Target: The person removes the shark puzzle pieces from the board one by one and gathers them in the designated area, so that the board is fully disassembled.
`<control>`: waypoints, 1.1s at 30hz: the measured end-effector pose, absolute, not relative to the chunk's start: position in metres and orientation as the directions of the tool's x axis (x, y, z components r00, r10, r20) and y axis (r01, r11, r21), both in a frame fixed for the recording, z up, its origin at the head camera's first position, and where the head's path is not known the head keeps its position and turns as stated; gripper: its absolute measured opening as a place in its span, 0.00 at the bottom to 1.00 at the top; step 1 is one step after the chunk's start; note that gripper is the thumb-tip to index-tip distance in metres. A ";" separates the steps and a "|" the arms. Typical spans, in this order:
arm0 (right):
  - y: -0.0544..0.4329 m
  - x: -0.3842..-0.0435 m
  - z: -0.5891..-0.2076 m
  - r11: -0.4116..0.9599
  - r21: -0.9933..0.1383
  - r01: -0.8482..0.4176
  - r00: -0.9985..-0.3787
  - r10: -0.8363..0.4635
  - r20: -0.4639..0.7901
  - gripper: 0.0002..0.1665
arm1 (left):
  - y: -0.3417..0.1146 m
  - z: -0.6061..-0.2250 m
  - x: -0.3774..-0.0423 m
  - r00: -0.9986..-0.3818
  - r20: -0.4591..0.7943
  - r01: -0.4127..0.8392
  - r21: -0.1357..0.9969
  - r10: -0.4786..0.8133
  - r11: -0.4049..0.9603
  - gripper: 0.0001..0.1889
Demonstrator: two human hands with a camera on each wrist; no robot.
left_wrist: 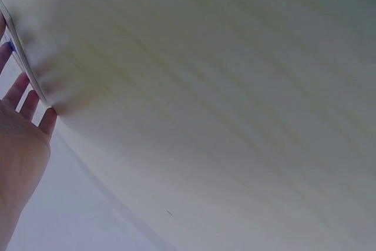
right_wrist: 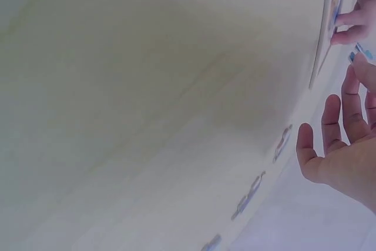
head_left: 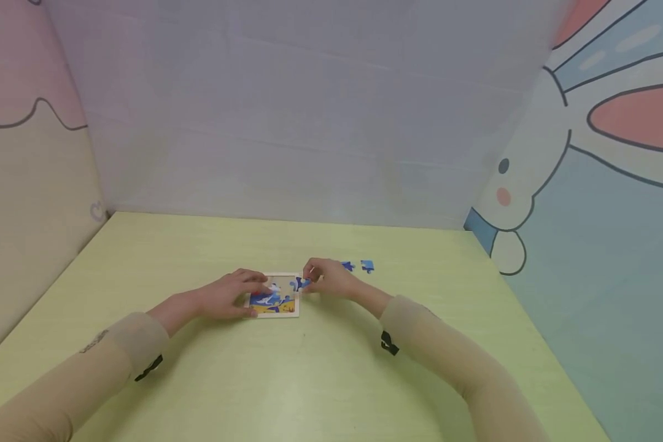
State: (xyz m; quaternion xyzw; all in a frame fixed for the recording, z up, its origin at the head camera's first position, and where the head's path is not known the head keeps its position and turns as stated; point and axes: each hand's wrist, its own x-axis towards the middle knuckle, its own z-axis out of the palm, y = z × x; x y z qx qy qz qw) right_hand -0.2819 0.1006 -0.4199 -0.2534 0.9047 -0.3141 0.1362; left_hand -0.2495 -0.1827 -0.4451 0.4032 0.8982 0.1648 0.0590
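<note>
Toward twelve o'clock on the table [head_left: 287, 380]: I see the frame [head_left: 280, 316], lying flat, pale-rimmed, its puzzle part-filled.
Picture [head_left: 273, 301]: blue with a white figure, a yellow-orange band at six o'clock, tan backing [head_left: 279, 280] showing toward twelve.
Left hand [head_left: 226, 298]: on the frame's nine-o'clock side, fingers spread, their tips over the picture, thumb at the seven-o'clock corner.
Right hand [head_left: 334, 279]: on the three-o'clock side, thumb and forefinger pinching the held piece [head_left: 301, 284]; on my right wrist feed the other fingers stand apart from the pinch.
Piece position: blue, at the frame's two-to-three-o'clock edge; from my head feed I can't be sure whether it touches the rim.
Loose pieces [right_wrist: 248, 196]: three strung out in a row on my right wrist feed; the two my head feed shows are blue, apart from each other, at two o'clock from the frame, beyond the right hand.
Sleeves [head_left: 447, 350]: tan on both arms, each with a black tab [head_left: 389, 343] near the cuff.
Walls: grey back wall [head_left: 309, 110] at twelve, rabbit drawing [head_left: 525, 141] at two.
</note>
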 end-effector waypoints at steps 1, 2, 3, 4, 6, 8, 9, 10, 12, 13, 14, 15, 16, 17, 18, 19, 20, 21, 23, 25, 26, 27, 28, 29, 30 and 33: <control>0.104 -0.281 -0.418 0.675 -0.631 -0.381 -0.835 -0.545 -0.079 0.13 | -0.183 -0.445 -0.249 -0.668 0.028 0.706 0.340 0.744 0.621 0.28; 0.107 -0.281 -0.417 0.679 -0.621 -0.392 -0.835 -0.546 -0.071 0.13 | -0.183 -0.445 -0.249 -0.670 0.025 0.704 0.339 0.742 0.624 0.28; 0.111 -0.281 -0.416 0.680 -0.614 -0.402 -0.834 -0.549 -0.061 0.13 | -0.183 -0.445 -0.249 -0.670 0.024 0.705 0.334 0.742 0.626 0.28; 0.114 -0.280 -0.414 0.680 -0.609 -0.409 -0.834 -0.550 -0.053 0.13 | -0.183 -0.445 -0.249 -0.670 0.022 0.705 0.331 0.742 0.627 0.28; 0.122 -0.279 -0.412 0.681 -0.602 -0.418 -0.833 -0.551 -0.044 0.13 | -0.183 -0.446 -0.250 -0.671 0.020 0.705 0.327 0.741 0.629 0.28; 0.131 -0.277 -0.411 0.684 -0.598 -0.419 -0.836 -0.547 -0.039 0.13 | -0.184 -0.447 -0.250 -0.673 0.012 0.700 0.332 0.740 0.632 0.28; 0.135 -0.276 -0.410 0.682 -0.603 -0.414 -0.839 -0.543 -0.039 0.13 | -0.184 -0.447 -0.250 -0.672 0.011 0.701 0.334 0.741 0.630 0.28; 0.140 -0.274 -0.409 0.680 -0.609 -0.409 -0.839 -0.542 -0.041 0.13 | -0.184 -0.448 -0.250 -0.670 0.012 0.701 0.338 0.742 0.628 0.28; 0.150 -0.272 -0.407 0.678 -0.617 -0.399 -0.844 -0.535 -0.042 0.13 | -0.185 -0.450 -0.251 -0.667 0.017 0.705 0.339 0.745 0.623 0.28; 0.155 -0.271 -0.406 0.680 -0.619 -0.394 -0.847 -0.530 -0.043 0.13 | -0.186 -0.451 -0.251 -0.666 0.018 0.706 0.338 0.746 0.622 0.28; 0.159 -0.271 -0.405 0.679 -0.620 -0.392 -0.848 -0.529 -0.043 0.12 | -0.187 -0.452 -0.251 -0.664 0.023 0.710 0.334 0.748 0.620 0.28; 0.164 -0.270 -0.403 0.680 -0.621 -0.389 -0.849 -0.527 -0.046 0.12 | -0.187 -0.452 -0.251 -0.662 0.028 0.714 0.330 0.749 0.618 0.28; 0.168 -0.270 -0.402 0.684 -0.618 -0.388 -0.850 -0.525 -0.048 0.12 | -0.188 -0.453 -0.251 -0.659 0.034 0.719 0.324 0.751 0.615 0.28; 0.172 -0.269 -0.401 0.690 -0.612 -0.387 -0.853 -0.520 -0.047 0.12 | -0.189 -0.453 -0.251 -0.658 0.038 0.720 0.322 0.752 0.615 0.29; 0.177 -0.269 -0.400 0.693 -0.609 -0.386 -0.854 -0.518 -0.048 0.12 | -0.189 -0.453 -0.251 -0.658 0.043 0.722 0.319 0.752 0.613 0.29; 0.181 -0.269 -0.399 0.696 -0.607 -0.383 -0.855 -0.516 -0.051 0.12 | -0.189 -0.453 -0.250 -0.656 0.048 0.724 0.320 0.753 0.611 0.29; 0.186 -0.269 -0.398 0.697 -0.606 -0.383 -0.855 -0.516 -0.053 0.12 | -0.189 -0.453 -0.250 -0.655 0.055 0.726 0.320 0.754 0.608 0.29; 0.190 -0.269 -0.397 0.697 -0.604 -0.386 -0.853 -0.519 -0.053 0.12 | -0.189 -0.453 -0.249 -0.654 0.060 0.728 0.321 0.754 0.606 0.29; 0.199 -0.269 -0.398 0.705 -0.594 -0.387 -0.853 -0.519 -0.061 0.11 | -0.189 -0.453 -0.248 -0.654 0.062 0.726 0.330 0.754 0.603 0.29; 0.209 -0.270 -0.401 0.715 -0.585 -0.384 -0.852 -0.519 -0.074 0.11 | -0.189 -0.454 -0.248 -0.655 0.060 0.726 0.327 0.754 0.605 0.29; 0.213 -0.271 -0.402 0.720 -0.580 -0.380 -0.853 -0.516 -0.082 0.11 | -0.189 -0.454 -0.248 -0.658 0.055 0.723 0.328 0.751 0.608 0.29; 0.217 -0.272 -0.405 0.729 -0.573 -0.375 -0.855 -0.511 -0.090 0.11 | -0.189 -0.455 -0.248 -0.659 0.052 0.721 0.327 0.751 0.611 0.29; 0.221 -0.274 -0.407 0.740 -0.567 -0.362 -0.860 -0.500 -0.102 0.11 | -0.189 -0.455 -0.248 -0.661 0.049 0.719 0.327 0.749 0.613 0.29; 0.224 -0.275 -0.409 0.748 -0.561 -0.356 -0.863 -0.493 -0.110 0.11 | -0.189 -0.456 -0.248 -0.663 0.043 0.716 0.327 0.747 0.617 0.29; 0.227 -0.276 -0.411 0.758 -0.557 -0.340 -0.870 -0.478 -0.120 0.11 | -0.189 -0.456 -0.248 -0.664 0.042 0.715 0.327 0.747 0.618 0.29; 0.234 -0.280 -0.415 0.776 -0.550 -0.311 -0.883 -0.450 -0.136 0.11 | -0.188 -0.458 -0.248 -0.665 0.042 0.713 0.331 0.745 0.618 0.29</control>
